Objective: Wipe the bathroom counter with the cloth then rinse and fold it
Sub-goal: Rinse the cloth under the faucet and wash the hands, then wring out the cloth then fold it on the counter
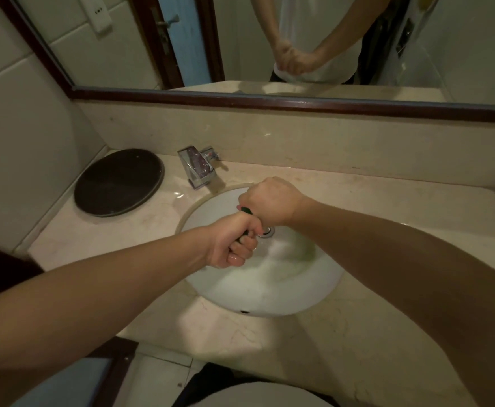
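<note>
The sink (269, 295) is set into the bench (372, 207). Behind its left rim stands the tap (200, 168), and left of the tap a round tray (119, 182) lies on the bench. The mirror (240, 39) hangs behind. Both hands meet above the sink.

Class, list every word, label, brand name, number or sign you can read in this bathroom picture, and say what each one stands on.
None: no readable text anywhere in the view.
Chrome faucet: no brand mark legible.
Dark round tray: plain, no label.
White basin: no marking visible.
Green cloth twisted between left hand and right hand: mostly hidden, no tag shows.
White wall fitting in the mirror: only small dark marks, no lettering readable.
</note>
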A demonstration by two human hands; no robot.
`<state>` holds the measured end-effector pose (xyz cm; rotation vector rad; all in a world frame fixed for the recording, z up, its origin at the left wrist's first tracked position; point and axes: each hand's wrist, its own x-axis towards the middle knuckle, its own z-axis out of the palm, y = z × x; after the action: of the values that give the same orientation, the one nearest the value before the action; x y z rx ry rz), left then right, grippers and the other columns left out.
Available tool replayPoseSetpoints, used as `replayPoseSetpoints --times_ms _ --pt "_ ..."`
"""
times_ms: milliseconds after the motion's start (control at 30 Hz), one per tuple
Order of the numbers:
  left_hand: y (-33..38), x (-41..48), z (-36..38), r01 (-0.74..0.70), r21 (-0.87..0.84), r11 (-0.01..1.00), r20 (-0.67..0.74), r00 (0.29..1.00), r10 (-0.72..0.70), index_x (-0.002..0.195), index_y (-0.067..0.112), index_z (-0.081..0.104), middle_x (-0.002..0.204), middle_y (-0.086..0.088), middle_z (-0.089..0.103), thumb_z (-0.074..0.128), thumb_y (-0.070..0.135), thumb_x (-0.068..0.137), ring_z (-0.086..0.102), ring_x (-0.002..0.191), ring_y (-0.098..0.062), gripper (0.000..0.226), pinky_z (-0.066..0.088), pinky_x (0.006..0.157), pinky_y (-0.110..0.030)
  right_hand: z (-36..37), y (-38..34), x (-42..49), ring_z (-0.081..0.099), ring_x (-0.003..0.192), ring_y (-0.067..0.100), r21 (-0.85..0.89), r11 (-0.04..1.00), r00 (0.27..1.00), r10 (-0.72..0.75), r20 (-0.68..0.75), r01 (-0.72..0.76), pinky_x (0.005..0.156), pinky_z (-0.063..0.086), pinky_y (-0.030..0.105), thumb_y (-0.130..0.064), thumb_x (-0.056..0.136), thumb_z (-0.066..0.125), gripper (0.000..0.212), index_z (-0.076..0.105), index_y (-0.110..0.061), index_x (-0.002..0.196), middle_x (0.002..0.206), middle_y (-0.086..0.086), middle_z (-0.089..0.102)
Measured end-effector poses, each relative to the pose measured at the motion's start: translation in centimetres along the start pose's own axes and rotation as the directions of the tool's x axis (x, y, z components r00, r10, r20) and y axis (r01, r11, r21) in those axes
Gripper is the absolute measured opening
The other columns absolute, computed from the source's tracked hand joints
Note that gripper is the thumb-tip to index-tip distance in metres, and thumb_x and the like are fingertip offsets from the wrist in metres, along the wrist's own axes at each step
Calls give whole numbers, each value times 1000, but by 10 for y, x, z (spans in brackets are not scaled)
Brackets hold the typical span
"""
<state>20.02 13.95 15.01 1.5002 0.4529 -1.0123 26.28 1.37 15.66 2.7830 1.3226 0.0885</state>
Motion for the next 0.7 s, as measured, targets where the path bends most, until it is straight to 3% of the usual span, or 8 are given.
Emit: replayPoseSetpoints --times_ms 233,367,500,600,700 --pt "-16 1 -6 20 -136 990 95 995 -7 52 24 29 45 8 25 43 15 84 17 30 -5 36 7 37 -17 7 -9 0 66 80 31 -18 998 997 -64 43 65 62 34 31 -35 100 41 29 65 -17 97 89 4 69" --pt "-15 11 -5 -68 10 998 -77 995 69 69 19 42 53 4 40 52 18 87 27 38 -7 21 12 37 -18 11 -4 -1 58 67 26 -40 999 994 6 110 -2 55 34 31 -26 88 52 11 59 -18 91 74 0 55" --pt "-32 19 -17 -152 230 961 -249 946 209 91 14 53 68 -1 53 68 29 85 46 53 -11 22 28 44 -23 29 2 -11 56 76 25 297 933 957 122 263 -201 60 41 34 -25 80 65 25 46 -19 95 84 1 56" --pt "-48 17 -32 -181 328 927 -360 884 299 106 17 56 79 1 61 67 30 88 59 68 -13 25 38 52 -23 34 3 -16 55 86 22 467 830 928 149 342 -306 65 40 31 -29 80 72 29 54 -18 99 92 0 56" --pt "-58 13 -41 -267 312 912 -410 828 383 117 20 59 93 -1 68 66 19 90 63 71 -7 28 45 56 -19 29 0 -17 56 78 17 532 762 903 160 398 -370 60 38 26 -34 86 68 24 63 -15 100 83 -2 59"
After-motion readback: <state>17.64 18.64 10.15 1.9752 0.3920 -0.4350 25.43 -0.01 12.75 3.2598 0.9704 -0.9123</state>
